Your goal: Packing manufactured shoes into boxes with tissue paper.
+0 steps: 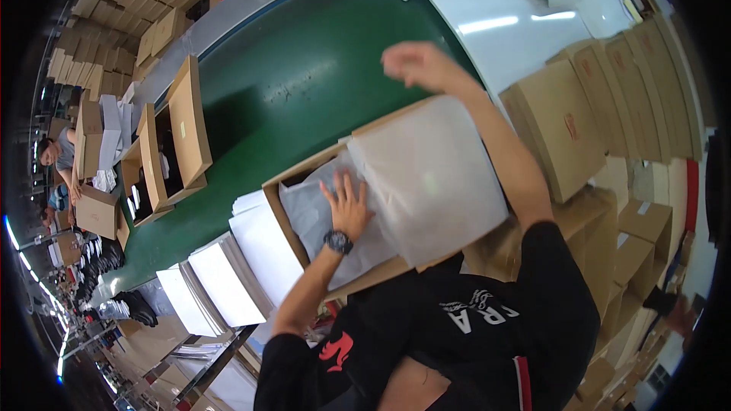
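Two hands work over an open cardboard box at the edge of the green belt; the left hand lies flat, fingers spread, on white tissue paper inside the box; the right hand is raised above the tissue-covered lid, fingers loosely curled, gripping nothing I can see; white paper stacks lie just beside the box.

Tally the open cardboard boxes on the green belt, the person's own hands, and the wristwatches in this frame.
Open cardboard boxes on the green belt: 3, one under the hands and two farther left
Person's hands: 2, left hand flat on the white tissue paper, right hand raised
Wristwatches: 1
Total: 6
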Demonstrator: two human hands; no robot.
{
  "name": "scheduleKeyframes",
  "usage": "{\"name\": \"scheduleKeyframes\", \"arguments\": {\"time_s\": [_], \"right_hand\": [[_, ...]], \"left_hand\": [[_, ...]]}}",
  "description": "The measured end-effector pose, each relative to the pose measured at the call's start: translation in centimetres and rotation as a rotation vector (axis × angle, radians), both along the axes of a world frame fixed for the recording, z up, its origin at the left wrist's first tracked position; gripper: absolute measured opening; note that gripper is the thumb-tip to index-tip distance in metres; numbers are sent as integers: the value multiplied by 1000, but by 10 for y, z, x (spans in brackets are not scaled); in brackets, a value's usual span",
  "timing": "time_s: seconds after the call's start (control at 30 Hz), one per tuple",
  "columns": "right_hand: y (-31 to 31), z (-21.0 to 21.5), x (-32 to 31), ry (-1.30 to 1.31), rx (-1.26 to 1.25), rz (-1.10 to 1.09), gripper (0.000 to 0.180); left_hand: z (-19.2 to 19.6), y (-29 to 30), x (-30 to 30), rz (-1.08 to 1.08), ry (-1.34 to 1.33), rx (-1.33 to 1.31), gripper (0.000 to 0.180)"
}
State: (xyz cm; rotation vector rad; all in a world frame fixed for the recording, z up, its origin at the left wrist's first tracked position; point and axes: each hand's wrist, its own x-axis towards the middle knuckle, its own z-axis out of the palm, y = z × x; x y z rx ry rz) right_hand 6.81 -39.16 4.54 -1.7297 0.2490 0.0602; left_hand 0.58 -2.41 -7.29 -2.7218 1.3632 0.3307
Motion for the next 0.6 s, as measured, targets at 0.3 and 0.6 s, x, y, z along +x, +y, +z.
{"name": "scheduleKeyframes", "arguments": {"time_s": [0.3, 0.6], "right_hand": [[-221, -198, 215, 119, -447, -892, 72], [-309, -238, 241, -94, -998, -565, 55]], "left_hand": [[95, 80, -73, 475, 43, -401, 38], [120, 178, -91, 1106, -406, -471, 31]]}}
